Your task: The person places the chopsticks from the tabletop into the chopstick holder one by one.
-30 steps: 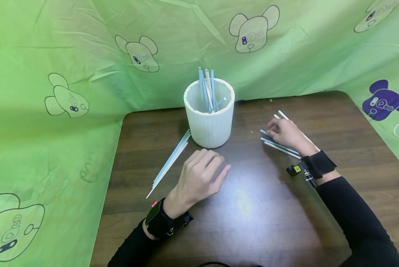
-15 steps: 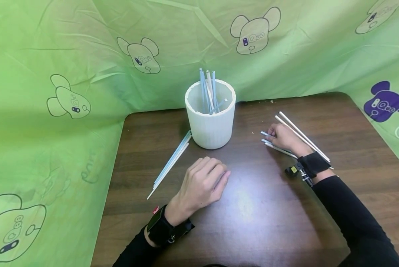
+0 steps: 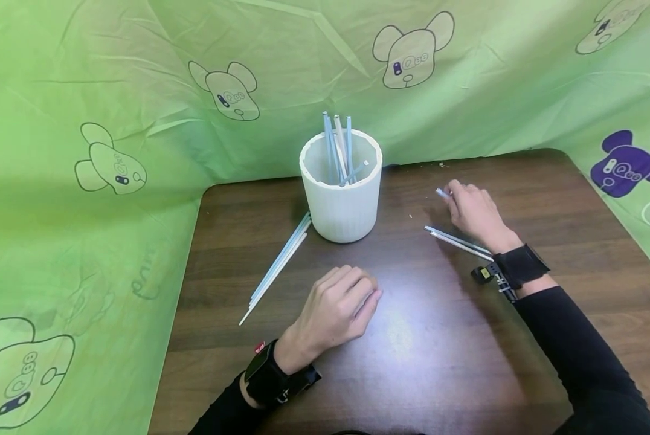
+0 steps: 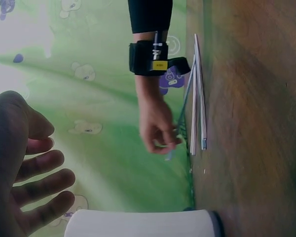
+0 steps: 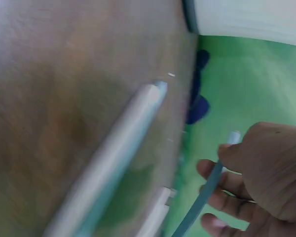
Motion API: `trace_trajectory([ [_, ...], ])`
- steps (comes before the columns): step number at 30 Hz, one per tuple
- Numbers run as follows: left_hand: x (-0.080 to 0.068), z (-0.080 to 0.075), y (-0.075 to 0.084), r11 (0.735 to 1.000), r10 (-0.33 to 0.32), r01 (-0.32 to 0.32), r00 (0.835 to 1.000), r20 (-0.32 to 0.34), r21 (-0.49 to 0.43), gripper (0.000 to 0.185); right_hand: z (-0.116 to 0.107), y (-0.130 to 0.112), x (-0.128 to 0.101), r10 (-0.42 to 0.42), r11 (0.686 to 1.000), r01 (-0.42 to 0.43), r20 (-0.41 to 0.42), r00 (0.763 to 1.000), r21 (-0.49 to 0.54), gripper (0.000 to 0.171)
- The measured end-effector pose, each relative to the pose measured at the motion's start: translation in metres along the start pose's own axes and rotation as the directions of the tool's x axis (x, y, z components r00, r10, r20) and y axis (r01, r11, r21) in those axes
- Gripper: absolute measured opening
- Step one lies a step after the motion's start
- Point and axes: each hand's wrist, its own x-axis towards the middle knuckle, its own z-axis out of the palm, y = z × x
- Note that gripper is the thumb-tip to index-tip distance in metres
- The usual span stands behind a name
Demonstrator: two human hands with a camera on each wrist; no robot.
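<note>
My right hand (image 3: 474,211) pinches a thin, straw-like blue stick (image 5: 200,202) between thumb and fingers, its tip pointing towards the container; in the head view most of it is hidden. The stick is raised off the table. Just below that hand lie a blue and a white stick (image 3: 458,243). White sticks (image 4: 194,113) behind the hand show in the left wrist view. My left hand (image 3: 338,311) hovers or rests near the table's middle, fingers loosely curled, with nothing in them. A white ribbed container (image 3: 341,214) holds several blue and white sticks (image 3: 338,145).
Left of the container, several blue and white sticks (image 3: 278,266) lie in a slanted bundle, the far ends close to its base. A green printed cloth (image 3: 281,145) rises behind the brown wooden table (image 3: 401,374) and hangs along its sides.
My right hand has taken up a blue stick from the right-hand group and moved it up and away from the others. The left hand has shifted slightly towards the front.
</note>
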Motion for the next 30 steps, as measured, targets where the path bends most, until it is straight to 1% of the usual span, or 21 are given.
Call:
trace_trajectory([
  [2, 0.0, 0.001, 0.001, 1.0, 0.001, -0.001, 1.0, -0.002, -0.005, 0.01, -0.011, -0.004, 0.003, -0.027, 1.0, 0.027, -0.067, 0.997, -0.009, 0.01],
  [4, 0.0, 0.001, 0.002, 1.0, 0.003, -0.003, 1.0, -0.005, -0.011, 0.009, -0.025, -0.01, 0.007, -0.062, 0.998, 0.061, -0.14, 0.988, -0.014, 0.011],
  [6, -0.001, 0.001, 0.002, 1.0, 0.004, -0.004, 1.0, -0.006, -0.015, 0.009, -0.041, -0.018, 0.011, -0.09, 0.996, 0.09, -0.213, 0.973, -0.008, 0.012],
  [8, -0.001, 0.001, 0.003, 1.0, 0.004, -0.004, 1.0, -0.005, -0.017, 0.008, -0.059, -0.028, 0.016, -0.116, 0.992, 0.126, -0.292, 0.949, 0.014, 0.013],
  [10, -0.002, 0.001, 0.003, 1.0, 0.001, -0.001, 1.0, -0.001, -0.018, 0.008, -0.078, -0.039, 0.021, -0.142, 0.985, 0.168, -0.382, 0.913, 0.036, 0.014],
  [12, -0.003, 0.001, 0.003, 1.0, -0.001, 0.001, 1.0, 0.004, -0.018, 0.008, -0.099, -0.051, 0.027, -0.131, 0.979, 0.187, -0.472, 0.872, 0.075, 0.017],
  [13, -0.003, 0.001, 0.003, 1.0, -0.003, 0.003, 1.0, 0.007, -0.018, 0.008, -0.109, -0.058, 0.03, -0.123, 0.976, 0.197, -0.518, 0.847, 0.089, 0.018],
  [16, -0.004, 0.002, 0.002, 1.0, -0.005, 0.005, 1.0, 0.015, -0.015, 0.008, -0.137, -0.077, 0.039, -0.044, 0.969, 0.184, -0.619, 0.784, 0.164, 0.019],
  [19, -0.005, 0.002, 0.001, 1.0, -0.006, 0.007, 1.0, 0.018, -0.012, 0.009, -0.16, -0.093, 0.047, 0.057, 0.945, 0.176, -0.669, 0.741, 0.275, 0.017],
  [22, -0.005, 0.002, 0.001, 1.0, -0.006, 0.006, 1.0, 0.022, -0.01, 0.009, -0.176, -0.106, 0.054, 0.113, 0.909, 0.209, -0.697, 0.708, 0.36, 0.015],
  [25, -0.006, 0.002, 0.001, 1.0, -0.004, 0.004, 1.0, 0.024, -0.007, 0.008, -0.185, -0.119, 0.064, 0.147, 0.854, 0.28, -0.72, 0.678, 0.438, 0.014],
  [26, -0.006, 0.002, 0.001, 1.0, -0.004, 0.004, 1.0, 0.025, -0.006, 0.008, -0.186, -0.123, 0.067, 0.158, 0.83, 0.309, -0.727, 0.668, 0.464, 0.015],
  [27, -0.007, 0.002, 0.001, 1.0, -0.005, 0.005, 1.0, 0.025, -0.006, 0.008, -0.188, -0.128, 0.071, 0.172, 0.798, 0.344, -0.734, 0.657, 0.495, 0.016],
  [30, -0.008, 0.002, 0.002, 1.0, -0.012, 0.013, 1.0, 0.027, -0.009, 0.008, -0.189, -0.144, 0.083, 0.219, 0.664, 0.465, -0.747, 0.627, 0.585, 0.02],
])
